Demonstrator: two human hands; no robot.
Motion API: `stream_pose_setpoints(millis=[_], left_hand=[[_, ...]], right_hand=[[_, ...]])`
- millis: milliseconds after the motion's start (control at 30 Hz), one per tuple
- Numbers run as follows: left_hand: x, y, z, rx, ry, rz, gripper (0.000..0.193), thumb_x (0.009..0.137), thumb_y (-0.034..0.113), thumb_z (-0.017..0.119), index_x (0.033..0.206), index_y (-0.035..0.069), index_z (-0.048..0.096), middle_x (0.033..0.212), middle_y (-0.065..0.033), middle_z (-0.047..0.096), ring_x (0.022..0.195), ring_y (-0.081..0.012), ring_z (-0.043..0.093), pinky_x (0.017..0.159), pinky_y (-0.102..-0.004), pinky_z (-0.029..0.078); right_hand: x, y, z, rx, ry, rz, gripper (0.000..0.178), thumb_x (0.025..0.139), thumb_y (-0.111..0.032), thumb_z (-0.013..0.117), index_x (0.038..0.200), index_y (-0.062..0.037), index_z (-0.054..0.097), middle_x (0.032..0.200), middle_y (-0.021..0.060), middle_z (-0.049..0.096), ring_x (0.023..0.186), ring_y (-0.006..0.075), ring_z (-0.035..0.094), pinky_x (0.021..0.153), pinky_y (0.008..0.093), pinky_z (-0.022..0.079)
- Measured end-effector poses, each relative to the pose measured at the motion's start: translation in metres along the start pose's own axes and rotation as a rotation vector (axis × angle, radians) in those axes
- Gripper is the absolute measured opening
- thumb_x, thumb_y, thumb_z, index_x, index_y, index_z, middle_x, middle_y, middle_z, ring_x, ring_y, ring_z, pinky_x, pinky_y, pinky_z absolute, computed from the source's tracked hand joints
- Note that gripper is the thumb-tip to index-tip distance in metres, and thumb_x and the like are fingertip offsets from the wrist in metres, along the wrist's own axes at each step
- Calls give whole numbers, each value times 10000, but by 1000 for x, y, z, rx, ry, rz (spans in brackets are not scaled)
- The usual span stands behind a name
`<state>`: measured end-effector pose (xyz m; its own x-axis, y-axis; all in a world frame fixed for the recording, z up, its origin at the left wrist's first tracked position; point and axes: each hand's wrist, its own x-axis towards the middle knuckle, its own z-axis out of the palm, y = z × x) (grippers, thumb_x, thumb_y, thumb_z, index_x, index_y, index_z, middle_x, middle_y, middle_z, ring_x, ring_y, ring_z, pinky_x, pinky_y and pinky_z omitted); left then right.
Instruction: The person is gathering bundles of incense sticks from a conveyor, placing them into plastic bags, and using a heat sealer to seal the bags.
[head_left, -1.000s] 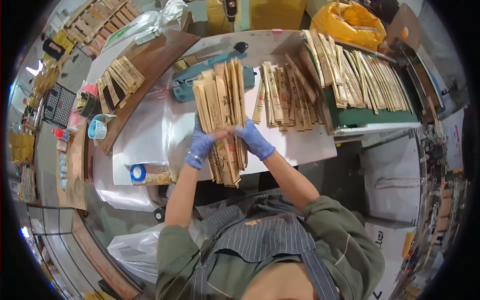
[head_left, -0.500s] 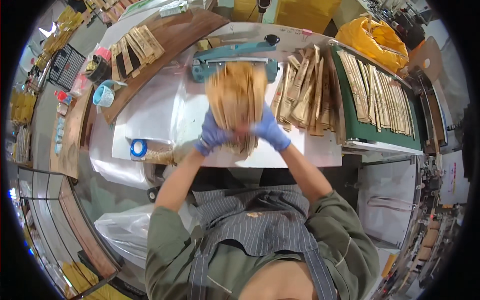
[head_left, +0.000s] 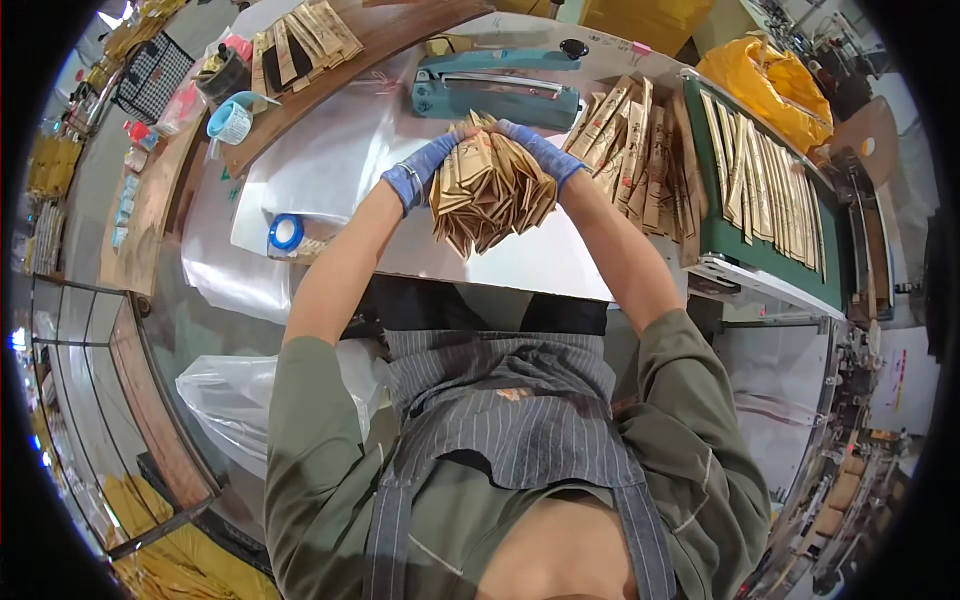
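Turns the bundle of brown paper packets [head_left: 492,200] from long-side-on a second ago to end-on now, with both hands shifted up to its far end. Clasps it between left hand [head_left: 435,168] and right hand [head_left: 538,155], both gloved in blue, each curved round one side, with fingertips close together at the far side. Shows the packet ends spread toward the camera and toward the near edge of the white counter [head_left: 560,258]. Keeps the bundle over the middle of the counter, just short of a teal device [head_left: 445,100] with a black knob, set along the far edge; cannot tell of any contact with the surface below.

Has loose packets [head_left: 635,150] heaped toward the counter's far right corner, beside a brown board [head_left: 694,150] standing on edge. Past the board, has a green tray [head_left: 795,272] with a row of packets [head_left: 765,185] lying side by side, and a yellow bag [head_left: 775,90] beyond its far edge.

Has a blue-rimmed roll [head_left: 286,232] near the counter's near left corner. Along the left edge, has a brown plank [head_left: 320,97] bearing fanned packets [head_left: 310,42] and a pale blue roll [head_left: 232,122]. Wears a striped apron [head_left: 520,440].
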<state>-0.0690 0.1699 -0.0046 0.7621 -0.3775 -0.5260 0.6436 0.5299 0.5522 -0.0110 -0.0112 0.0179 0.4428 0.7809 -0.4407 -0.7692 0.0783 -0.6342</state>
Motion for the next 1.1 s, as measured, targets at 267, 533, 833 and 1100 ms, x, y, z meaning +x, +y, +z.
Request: stream_pose_setpoints(millis=[267,533,833,1100], left_hand=[[-10,-8,-7,59,101,64,470,775,349,654,1116,43,548,993,-134,639,809,-234,646,738,-340,542],[16,-33,-58,336,326,382,553,689,258,727,1135,23,502,948,-112,629,747,-203,628,707,-323,530],[5,-51,-99,1147,900,893,776,634,319,778,1269,36,433,1216,-193,491,1122,-293,472,971,-343,368],[-35,-76,-7,1077,732,936,327,713,206,696,993,61,606,914,-99,610,816,-229,603,745,-328,489]], right_hand=[[7,14,-11,52,-13,-16,418,789,-316,609,1063,-7,546,911,147,641,733,234,646,677,346,550],[21,63,-41,240,47,-105,452,731,-323,660,1056,-21,574,884,125,649,706,218,644,657,349,554],[32,74,-55,257,158,-230,516,700,-393,690,1013,-5,559,823,121,632,651,212,633,604,324,559],[51,80,-75,216,161,-216,544,739,-430,624,1063,1,556,892,146,634,707,238,633,642,351,546]])
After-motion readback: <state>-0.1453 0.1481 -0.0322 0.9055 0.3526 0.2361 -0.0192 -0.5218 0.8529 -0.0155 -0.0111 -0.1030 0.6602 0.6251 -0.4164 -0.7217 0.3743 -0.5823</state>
